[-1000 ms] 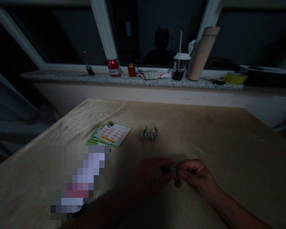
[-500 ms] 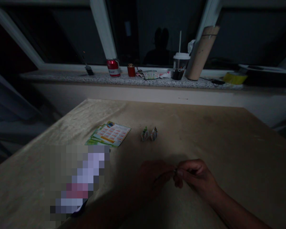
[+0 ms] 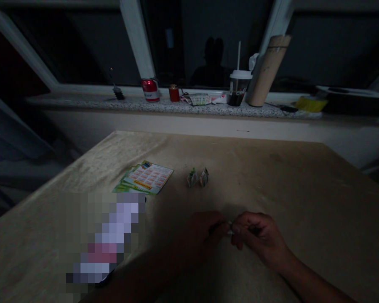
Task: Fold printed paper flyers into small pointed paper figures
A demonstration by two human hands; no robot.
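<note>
My left hand (image 3: 205,229) and my right hand (image 3: 260,235) meet low over the near middle of the table. Between their fingertips is a small pale piece (image 3: 230,227), perhaps folded paper; the fingers cover most of it. Both hands are closed in a pinch on it, the left one in deep shadow. Beyond them on the tabletop stand two small folded paper pieces, a greenish one (image 3: 192,178) and a second one (image 3: 204,178) just to its right. Left of these lies a fanned stack of printed paper sheets (image 3: 150,176) with green edges.
A pixelated oblong thing (image 3: 110,240) lies at the near left of the table (image 3: 287,181). Along the windowsill (image 3: 164,107) stand a red can (image 3: 150,90), a small red container (image 3: 174,93), a lidded cup with a straw (image 3: 238,88) and a tall brown tube (image 3: 268,71).
My left fingers have shifted and closed in against the right fingertips. More of the small pale piece shows between them. Everything on the table stays where it was.
</note>
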